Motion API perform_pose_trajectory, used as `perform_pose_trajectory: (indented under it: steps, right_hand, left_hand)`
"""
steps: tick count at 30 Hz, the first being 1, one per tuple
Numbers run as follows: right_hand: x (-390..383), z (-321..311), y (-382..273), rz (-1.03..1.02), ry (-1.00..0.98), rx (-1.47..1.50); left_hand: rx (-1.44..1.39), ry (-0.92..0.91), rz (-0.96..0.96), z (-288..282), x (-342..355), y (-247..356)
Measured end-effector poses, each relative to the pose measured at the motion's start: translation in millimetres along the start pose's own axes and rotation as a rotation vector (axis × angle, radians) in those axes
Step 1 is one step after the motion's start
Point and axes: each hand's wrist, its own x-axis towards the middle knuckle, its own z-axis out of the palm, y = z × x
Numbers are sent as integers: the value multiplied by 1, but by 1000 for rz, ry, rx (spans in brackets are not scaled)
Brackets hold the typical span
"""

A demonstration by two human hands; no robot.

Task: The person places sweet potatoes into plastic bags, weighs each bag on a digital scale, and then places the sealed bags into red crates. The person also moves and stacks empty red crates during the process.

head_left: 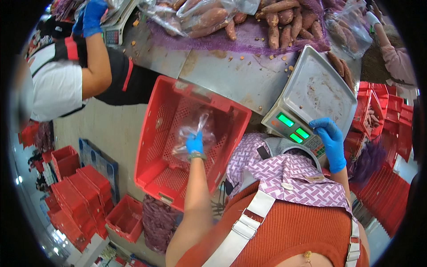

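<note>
My blue-gloved left hand is closed on a clear plastic bag inside a red crate; the bag's contents are too indistinct to name. My blue-gloved right hand is by the front right of a scale with a grey pan and lit green displays, its fingers bent together with nothing visible in them. Behind the scale and crate, sweet potatoes lie on purple mesh and in clear bags on the metal table.
A co-worker in blue gloves stands at left beside another scale; another person's arm shows at top right. Stacked red crates, a blue pallet and a mesh sack are at lower left. More crates stand right.
</note>
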Motion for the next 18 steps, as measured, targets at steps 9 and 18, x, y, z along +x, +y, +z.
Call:
perform_pose_trajectory:
  steps: [9,18]
  right_hand:
    - [-18,8,-11,-17,37,-179]
    - [-42,-12,13,14,103,-149]
  left_hand:
    - [594,-677,-331,93,25,-48]
    - [1035,-844,90,46,31,53]
